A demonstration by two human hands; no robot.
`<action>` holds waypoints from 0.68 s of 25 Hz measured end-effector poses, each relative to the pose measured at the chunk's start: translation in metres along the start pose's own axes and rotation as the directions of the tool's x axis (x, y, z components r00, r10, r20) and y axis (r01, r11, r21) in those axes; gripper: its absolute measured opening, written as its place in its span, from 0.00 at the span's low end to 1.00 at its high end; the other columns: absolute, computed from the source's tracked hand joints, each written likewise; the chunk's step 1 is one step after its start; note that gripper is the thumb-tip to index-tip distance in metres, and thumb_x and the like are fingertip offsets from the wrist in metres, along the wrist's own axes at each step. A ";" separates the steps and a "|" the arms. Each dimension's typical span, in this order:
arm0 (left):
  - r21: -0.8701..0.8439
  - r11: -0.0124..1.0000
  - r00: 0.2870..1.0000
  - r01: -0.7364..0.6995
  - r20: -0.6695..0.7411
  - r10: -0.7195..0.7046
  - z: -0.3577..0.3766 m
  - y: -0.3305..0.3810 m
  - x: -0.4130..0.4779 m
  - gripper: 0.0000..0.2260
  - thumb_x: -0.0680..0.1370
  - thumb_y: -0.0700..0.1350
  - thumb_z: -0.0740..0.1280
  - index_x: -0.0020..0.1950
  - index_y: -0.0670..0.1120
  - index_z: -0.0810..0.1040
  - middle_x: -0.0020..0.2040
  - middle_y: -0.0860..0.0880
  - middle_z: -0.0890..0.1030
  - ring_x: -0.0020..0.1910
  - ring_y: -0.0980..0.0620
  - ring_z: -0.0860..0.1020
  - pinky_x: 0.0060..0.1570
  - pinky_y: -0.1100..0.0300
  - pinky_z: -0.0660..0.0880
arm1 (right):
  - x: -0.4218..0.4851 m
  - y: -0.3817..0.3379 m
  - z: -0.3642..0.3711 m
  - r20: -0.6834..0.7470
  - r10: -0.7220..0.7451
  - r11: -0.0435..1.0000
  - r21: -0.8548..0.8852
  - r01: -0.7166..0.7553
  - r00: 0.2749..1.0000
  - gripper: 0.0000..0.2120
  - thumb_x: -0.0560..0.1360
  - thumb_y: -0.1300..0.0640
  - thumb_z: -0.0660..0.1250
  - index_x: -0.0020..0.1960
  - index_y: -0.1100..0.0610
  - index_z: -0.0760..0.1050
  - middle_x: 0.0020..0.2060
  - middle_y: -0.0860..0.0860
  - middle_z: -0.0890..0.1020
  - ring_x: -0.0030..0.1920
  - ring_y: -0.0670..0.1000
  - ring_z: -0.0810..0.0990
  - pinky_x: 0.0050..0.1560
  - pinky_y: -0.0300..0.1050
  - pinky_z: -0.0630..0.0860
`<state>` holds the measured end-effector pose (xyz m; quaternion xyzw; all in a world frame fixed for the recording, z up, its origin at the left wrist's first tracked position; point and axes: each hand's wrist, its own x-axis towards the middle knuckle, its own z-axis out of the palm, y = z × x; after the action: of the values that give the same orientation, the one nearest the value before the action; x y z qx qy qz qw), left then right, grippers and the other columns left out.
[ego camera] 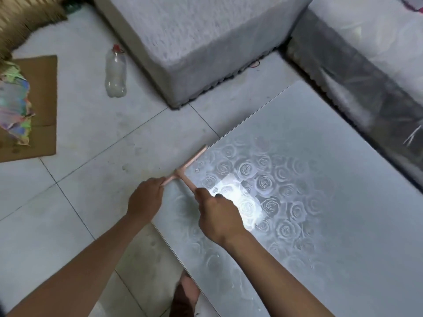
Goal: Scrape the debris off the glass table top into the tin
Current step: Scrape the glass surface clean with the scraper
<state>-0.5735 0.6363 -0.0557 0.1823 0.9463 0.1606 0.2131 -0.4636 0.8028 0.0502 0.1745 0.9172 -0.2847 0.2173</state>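
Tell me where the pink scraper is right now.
In the head view, the pink scraper sits near centre frame on the left edge of the glass table top, gripped by the left hand and the right hand.

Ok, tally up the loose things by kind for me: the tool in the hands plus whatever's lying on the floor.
Pink T-shaped plastic scraper: 1, gripped by the left hand and the right hand
Clear plastic bottle with a red cap: 1
Flat brown cardboard sheet: 1
Crumpled multicoloured wrapper: 1
Total: 4
No tin is in view.
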 end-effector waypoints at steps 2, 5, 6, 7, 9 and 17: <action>0.040 0.999 0.999 -0.031 -0.022 0.032 0.009 -0.012 0.003 0.16 0.82 0.41 0.58 0.68 0.41 0.74 0.61 0.42 0.78 0.56 0.39 0.75 0.50 0.47 0.74 | 0.006 -0.001 0.012 0.020 0.019 1.000 0.017 -0.019 1.000 0.18 0.77 0.62 0.55 0.66 0.52 0.63 0.43 0.58 0.72 0.37 0.57 0.67 0.38 0.44 0.62; 0.033 0.996 0.986 -0.077 -0.144 0.082 0.023 -0.012 -0.016 0.15 0.77 0.33 0.65 0.63 0.38 0.77 0.54 0.40 0.81 0.49 0.37 0.78 0.45 0.47 0.77 | -0.021 0.000 0.035 0.019 0.020 0.996 0.090 -0.021 1.000 0.25 0.78 0.61 0.54 0.73 0.46 0.56 0.41 0.53 0.66 0.39 0.59 0.74 0.38 0.44 0.64; 0.032 0.993 0.974 -0.114 -0.193 0.118 0.027 -0.010 -0.026 0.16 0.74 0.31 0.67 0.61 0.38 0.79 0.52 0.40 0.82 0.47 0.37 0.79 0.45 0.47 0.78 | -0.035 0.004 0.040 0.033 0.023 0.994 0.105 -0.026 0.999 0.27 0.78 0.60 0.53 0.74 0.44 0.53 0.41 0.53 0.66 0.42 0.60 0.76 0.38 0.45 0.65; 0.031 0.986 0.963 -0.162 -0.211 0.165 0.031 -0.007 -0.036 0.16 0.74 0.31 0.66 0.60 0.38 0.79 0.50 0.41 0.82 0.46 0.38 0.80 0.44 0.48 0.78 | -0.050 0.009 0.044 0.057 0.050 0.992 0.112 -0.056 0.997 0.28 0.78 0.58 0.53 0.75 0.42 0.51 0.42 0.53 0.67 0.45 0.60 0.78 0.39 0.46 0.67; 0.015 0.966 0.952 -0.259 -0.168 0.257 0.038 0.005 -0.061 0.15 0.75 0.37 0.62 0.60 0.39 0.80 0.47 0.44 0.82 0.45 0.40 0.80 0.44 0.51 0.79 | -0.077 0.022 0.039 0.097 0.130 0.987 0.082 -0.138 0.987 0.28 0.78 0.54 0.53 0.74 0.37 0.49 0.48 0.53 0.72 0.51 0.59 0.78 0.44 0.47 0.71; -0.075 0.988 0.980 -0.132 -0.157 0.119 0.001 -0.022 -0.046 0.19 0.77 0.47 0.56 0.59 0.43 0.81 0.48 0.45 0.82 0.44 0.41 0.79 0.44 0.53 0.77 | -0.029 -0.020 -0.005 0.044 -0.014 0.999 -0.041 0.016 0.999 0.17 0.77 0.58 0.56 0.64 0.46 0.64 0.35 0.54 0.67 0.39 0.63 0.74 0.36 0.46 0.63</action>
<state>-0.5400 0.5978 -0.0495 0.2199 0.9387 0.2272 0.1374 -0.4497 0.7839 0.0771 0.1568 0.9192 -0.2713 0.2385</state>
